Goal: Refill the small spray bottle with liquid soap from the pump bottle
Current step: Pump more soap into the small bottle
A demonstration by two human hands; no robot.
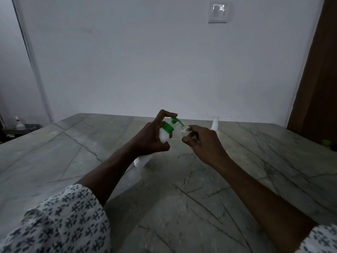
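Left hand [151,138] grips the tilted pump bottle [144,160], forefinger on its plunger, so the spout meets the small spray bottle [186,132] (mouth apparently open) pinched in the right hand [202,143] alongside.

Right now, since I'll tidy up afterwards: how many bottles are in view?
3: pump bottle in the left hand, small spray bottle in the right hand, a pale bottle far left on a dark shelf. The white thing by the wall may be another.
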